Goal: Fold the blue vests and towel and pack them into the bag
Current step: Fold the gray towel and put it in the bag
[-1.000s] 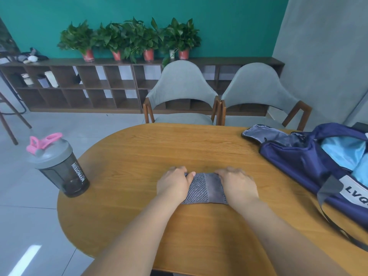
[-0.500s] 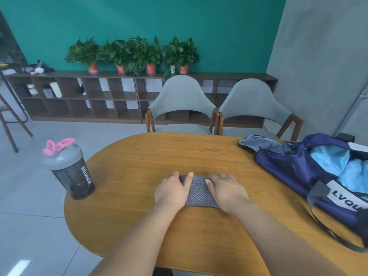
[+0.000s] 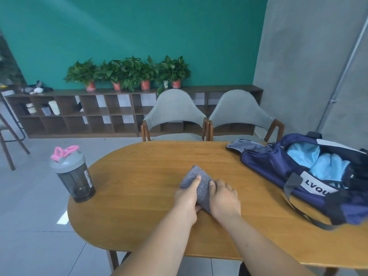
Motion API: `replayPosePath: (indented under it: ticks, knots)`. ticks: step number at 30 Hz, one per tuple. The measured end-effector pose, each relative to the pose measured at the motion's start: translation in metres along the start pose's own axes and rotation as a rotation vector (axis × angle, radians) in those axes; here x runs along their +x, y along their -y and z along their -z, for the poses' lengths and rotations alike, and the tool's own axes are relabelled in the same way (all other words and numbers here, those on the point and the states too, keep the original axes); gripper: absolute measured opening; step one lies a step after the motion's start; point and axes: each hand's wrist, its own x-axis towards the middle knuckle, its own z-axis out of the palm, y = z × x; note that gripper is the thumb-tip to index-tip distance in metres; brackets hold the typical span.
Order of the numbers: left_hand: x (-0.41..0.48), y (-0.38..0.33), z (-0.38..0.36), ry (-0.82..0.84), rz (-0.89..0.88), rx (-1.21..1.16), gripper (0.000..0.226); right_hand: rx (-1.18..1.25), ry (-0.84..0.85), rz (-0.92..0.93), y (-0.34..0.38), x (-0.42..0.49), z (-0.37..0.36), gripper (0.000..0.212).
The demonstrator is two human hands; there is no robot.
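Setting: teal-walled room; oval wooden surface.

Item 1: towel. Grey, finely striped, folded down to a small thick wad. Location: mid-surface, far corner raised off the wood, near end caught between both hands.
Handling (judged): soft, light, limp; not fragile, not slippery; the layers are likely to spring open if released. Best taken across the full thickness, pinching all layers at once near the closed fold.

Left hand: thumb laid on top; the rest is hidden underneath, apparently pinching the wad.
Right hand: fingers curled over the towel's right edge, gripping it.

Item 2: bag. Navy, unzipped, lying to the right, apart from the towel. Light blue vests show inside the opening.

Sundries: shaker bottle, pink loop, at the left edge; two grey chairs beyond.
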Motion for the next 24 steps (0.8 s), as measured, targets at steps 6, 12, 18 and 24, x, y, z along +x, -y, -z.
replayPosePath:
  ticks: [6,12,18,24]
  knots:
    - [-0.042,-0.003,-0.031,0.101,-0.144,-0.072,0.034,0.224,-0.019,0.047,-0.02,-0.022,0.035,0.027]
    - [-0.087,-0.014,-0.07,0.364,-0.245,0.038,0.036,0.353,-0.114,0.183,-0.033,-0.029,0.118,0.051]
    - [-0.109,-0.012,-0.11,0.599,-0.291,-0.001,0.043,0.439,0.02,0.178,-0.069,-0.022,0.172,0.063]
    - [-0.1,-0.008,-0.162,0.581,-0.327,0.101,0.04,0.268,-0.078,0.183,-0.106,-0.006,0.213,0.044]
